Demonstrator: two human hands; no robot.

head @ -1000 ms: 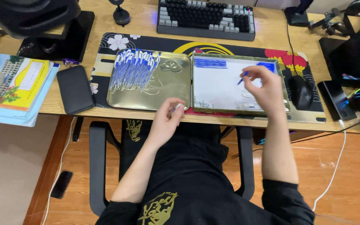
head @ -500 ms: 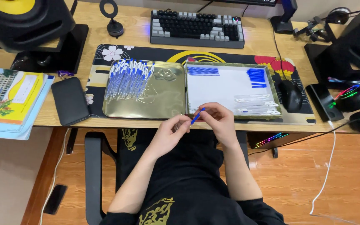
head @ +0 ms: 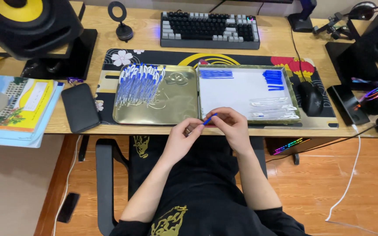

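My left hand and my right hand meet at the desk's front edge, together pinching a thin blue pen part and what looks like a clear pen barrel. Behind them lies a gold tin tray with a pile of assembled blue-and-clear pens. To its right lies a white-lined tray holding blue refills, blue caps and clear barrels.
A black mouse sits right of the trays, a keyboard behind them. A black phone, books and a speaker are at the left. Cables and dark devices crowd the right edge.
My right hand came back from the white tray's far right with a blue piece and joined my left hand at the desk edge. The view shifted slightly.
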